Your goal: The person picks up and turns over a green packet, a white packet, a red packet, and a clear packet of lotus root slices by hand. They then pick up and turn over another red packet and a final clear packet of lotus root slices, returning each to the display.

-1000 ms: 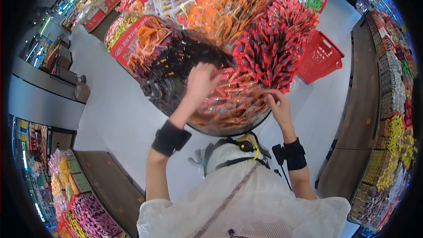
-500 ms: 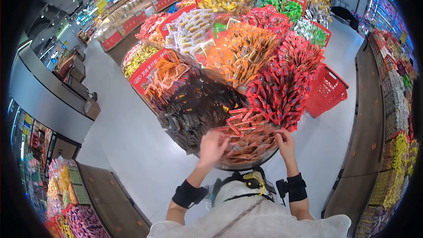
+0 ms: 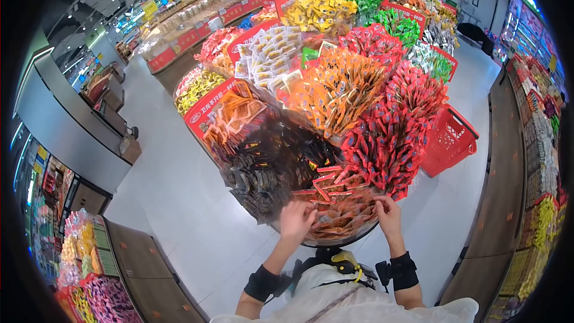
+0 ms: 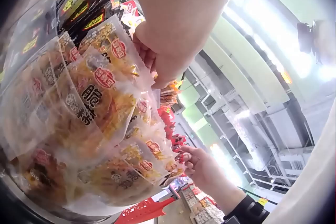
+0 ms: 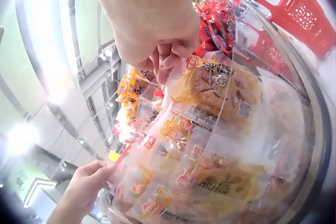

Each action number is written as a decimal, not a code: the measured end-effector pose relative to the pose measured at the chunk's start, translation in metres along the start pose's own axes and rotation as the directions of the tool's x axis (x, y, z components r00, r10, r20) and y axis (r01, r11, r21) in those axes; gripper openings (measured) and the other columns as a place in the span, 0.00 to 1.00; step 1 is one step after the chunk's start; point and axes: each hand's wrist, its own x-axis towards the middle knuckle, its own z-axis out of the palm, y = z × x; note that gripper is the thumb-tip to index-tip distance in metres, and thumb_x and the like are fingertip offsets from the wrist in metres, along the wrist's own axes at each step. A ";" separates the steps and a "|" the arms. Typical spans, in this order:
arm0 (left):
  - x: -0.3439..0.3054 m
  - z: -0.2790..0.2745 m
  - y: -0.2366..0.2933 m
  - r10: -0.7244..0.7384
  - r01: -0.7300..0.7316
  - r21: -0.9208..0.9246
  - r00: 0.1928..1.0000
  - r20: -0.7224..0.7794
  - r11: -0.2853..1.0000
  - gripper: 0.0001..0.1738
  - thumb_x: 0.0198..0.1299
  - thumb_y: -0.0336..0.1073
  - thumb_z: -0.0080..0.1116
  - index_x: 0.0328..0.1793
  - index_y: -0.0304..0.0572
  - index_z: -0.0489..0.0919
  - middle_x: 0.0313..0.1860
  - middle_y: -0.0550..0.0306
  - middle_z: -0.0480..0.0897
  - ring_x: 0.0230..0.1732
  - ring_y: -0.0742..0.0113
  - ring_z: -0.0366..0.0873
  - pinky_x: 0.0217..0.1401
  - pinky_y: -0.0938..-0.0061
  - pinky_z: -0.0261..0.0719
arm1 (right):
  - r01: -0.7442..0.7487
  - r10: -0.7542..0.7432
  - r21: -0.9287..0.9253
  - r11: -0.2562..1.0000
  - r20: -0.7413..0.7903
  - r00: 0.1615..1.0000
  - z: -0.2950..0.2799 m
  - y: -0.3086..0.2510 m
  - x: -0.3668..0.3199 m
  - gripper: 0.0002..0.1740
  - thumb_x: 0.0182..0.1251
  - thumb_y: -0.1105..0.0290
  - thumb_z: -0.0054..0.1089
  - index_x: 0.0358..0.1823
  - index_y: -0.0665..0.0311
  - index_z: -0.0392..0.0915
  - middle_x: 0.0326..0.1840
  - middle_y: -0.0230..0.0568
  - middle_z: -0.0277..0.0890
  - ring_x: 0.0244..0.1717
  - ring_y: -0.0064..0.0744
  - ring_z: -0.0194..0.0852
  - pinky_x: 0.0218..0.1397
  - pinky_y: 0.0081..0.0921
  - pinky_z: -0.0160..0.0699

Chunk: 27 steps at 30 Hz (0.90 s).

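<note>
Clear snack packets (image 3: 344, 215) with orange-brown contents stand packed in the near end of a round-edged bin. My left hand (image 3: 297, 220) is at their left side, thumb and forefinger pinching a packet's top edge; the left wrist view shows its curled fingers behind a clear packet (image 4: 113, 85). At the right side, my right hand (image 3: 389, 218) pinches the top edge of another packet (image 5: 215, 85), fingers bent in the right wrist view. Several red-edged packets (image 3: 329, 182) lie loosely on top between the hands.
Black packets (image 3: 257, 185) fill the bin to the left, red packets (image 3: 385, 143) to the right, and orange ones (image 3: 338, 90) behind. A red basket (image 3: 448, 140) stands beside the bin at right. Stocked shelves (image 3: 502, 203) line the right aisle.
The view has tilted up, showing more of the store. My left hand has come back from over the black packets to the left edge of the clear packets. The right hand stays at the right side.
</note>
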 end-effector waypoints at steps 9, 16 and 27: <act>-0.001 -0.001 0.009 -0.047 0.047 0.003 0.997 0.059 0.999 0.07 0.46 0.34 0.61 0.33 0.47 0.77 0.31 0.59 0.76 0.37 0.59 0.73 0.38 0.66 0.66 | -0.018 0.017 0.019 1.000 0.035 0.999 -0.009 -0.007 0.004 0.07 0.62 0.76 0.50 0.39 0.66 0.75 0.20 0.29 0.73 0.23 0.14 0.68 0.27 0.13 0.64; -0.002 0.001 0.012 -0.034 0.033 0.050 0.999 0.034 0.998 0.07 0.47 0.34 0.59 0.34 0.47 0.77 0.32 0.57 0.77 0.38 0.57 0.73 0.40 0.65 0.66 | -0.017 0.010 0.087 0.996 0.080 0.997 -0.016 -0.003 0.005 0.07 0.62 0.75 0.51 0.40 0.66 0.75 0.21 0.29 0.72 0.23 0.14 0.67 0.27 0.13 0.63; 0.019 -0.012 0.031 0.055 -0.056 0.018 0.996 0.071 0.998 0.09 0.46 0.35 0.62 0.34 0.43 0.78 0.27 0.59 0.76 0.33 0.59 0.73 0.40 0.68 0.67 | -0.028 0.018 0.109 0.994 0.090 0.996 -0.022 -0.004 0.002 0.07 0.63 0.75 0.50 0.40 0.67 0.75 0.24 0.29 0.72 0.25 0.14 0.68 0.29 0.13 0.65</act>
